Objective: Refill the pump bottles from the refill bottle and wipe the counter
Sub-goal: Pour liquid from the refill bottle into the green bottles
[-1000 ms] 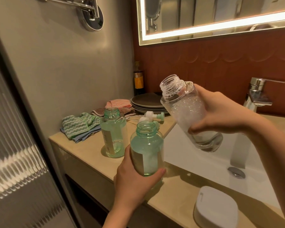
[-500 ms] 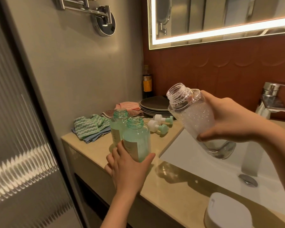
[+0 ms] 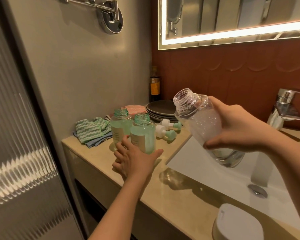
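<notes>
Fingers [image 3: 124, 142] of left hand [image 3: 135, 161] spread, nearly straight, touching the base of nearer pump bottle [image 3: 143, 135]; upright, uncapped on counter [image 3: 93, 153], just beside second pump bottle [image 3: 119, 129]. Right hand [image 3: 237, 127] curled round refill bottle [image 3: 203, 129], tilted, held above sink [image 3: 189, 161] edge. Pump heads [image 3: 169, 135] lying behind.

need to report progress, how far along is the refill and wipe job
Done: both green bottles stand uncapped, holding liquid. In hand: the right hand holds the foamy, nearly empty refill bottle; the left hand rests against the nearer green bottle. Left: pump heads lie loose, cloths sit untouched.
</notes>
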The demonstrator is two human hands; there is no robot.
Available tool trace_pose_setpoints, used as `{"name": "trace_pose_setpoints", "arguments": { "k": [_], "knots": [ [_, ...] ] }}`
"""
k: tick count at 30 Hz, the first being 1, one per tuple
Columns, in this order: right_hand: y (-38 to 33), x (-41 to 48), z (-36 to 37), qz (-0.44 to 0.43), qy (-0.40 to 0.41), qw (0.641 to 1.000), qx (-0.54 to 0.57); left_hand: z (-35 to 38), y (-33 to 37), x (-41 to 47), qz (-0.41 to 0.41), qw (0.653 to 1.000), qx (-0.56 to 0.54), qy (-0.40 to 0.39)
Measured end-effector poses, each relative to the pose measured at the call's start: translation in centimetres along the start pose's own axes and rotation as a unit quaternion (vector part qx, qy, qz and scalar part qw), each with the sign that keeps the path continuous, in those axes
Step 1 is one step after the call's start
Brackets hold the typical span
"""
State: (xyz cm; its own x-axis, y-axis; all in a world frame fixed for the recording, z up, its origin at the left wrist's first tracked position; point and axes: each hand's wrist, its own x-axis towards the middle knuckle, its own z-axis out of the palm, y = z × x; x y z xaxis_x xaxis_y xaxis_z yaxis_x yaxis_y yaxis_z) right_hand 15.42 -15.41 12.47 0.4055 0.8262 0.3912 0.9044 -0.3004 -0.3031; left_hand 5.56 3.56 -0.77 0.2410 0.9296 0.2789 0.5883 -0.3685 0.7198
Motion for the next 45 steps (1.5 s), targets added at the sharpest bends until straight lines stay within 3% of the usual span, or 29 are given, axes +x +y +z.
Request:
{"name": "trace_pose_setpoints", "arguments": {
  "k": [3, 6, 8, 14, 20, 24, 31, 35, 39, 45],
  "knots": [
    [0.3, 0.3, 0.2, 0.001, 0.004, 1.0, 0.025, -0.8, -0.6, 0.2, 0.008, 0.994, -0.103, 0.037],
    [0.2, 0.4, 0.7, 0.018, 0.012, 1.0, 0.016, -2.4, -0.7, 1.2, 0.019, 0.952, -0.293, 0.083],
    [0.1, 0.6, 1.0, 0.033, 0.029, 0.999, 0.005, -3.3, -0.2, 2.9, 0.015, 0.932, -0.347, 0.103],
    [-0.8, 0.7, 2.1, 0.034, 0.082, 0.995, 0.053, -4.6, 0.7, 8.9, -0.038, 0.954, -0.297, -0.014],
    [-1.5, 0.9, 3.0, 0.019, 0.105, 0.99, 0.088, -4.2, -0.9, 10.5, -0.057, 0.942, -0.313, -0.103],
    [-1.5, 0.8, 2.8, 0.01, 0.111, 0.99, 0.082, -4.1, -0.8, 10.1, -0.036, 0.945, -0.315, -0.084],
    [-1.2, 0.6, 2.1, 0.021, 0.107, 0.992, 0.066, -5.5, -1.3, 7.6, -0.029, 0.946, -0.308, 0.1],
    [-1.1, 0.6, 1.9, 0.026, 0.104, 0.993, 0.052, -7.1, -1.7, 5.3, 0.013, 0.934, -0.32, 0.157],
    [-1.4, 0.4, 1.8, 0.024, 0.095, 0.994, 0.052, -8.7, -2.3, 1.9, 0.051, 0.921, -0.364, 0.133],
    [-1.6, 0.2, 1.5, 0.019, 0.085, 0.995, 0.056, -8.6, -0.4, -4.2, 0.114, 0.907, -0.403, 0.038]
  ]
}}
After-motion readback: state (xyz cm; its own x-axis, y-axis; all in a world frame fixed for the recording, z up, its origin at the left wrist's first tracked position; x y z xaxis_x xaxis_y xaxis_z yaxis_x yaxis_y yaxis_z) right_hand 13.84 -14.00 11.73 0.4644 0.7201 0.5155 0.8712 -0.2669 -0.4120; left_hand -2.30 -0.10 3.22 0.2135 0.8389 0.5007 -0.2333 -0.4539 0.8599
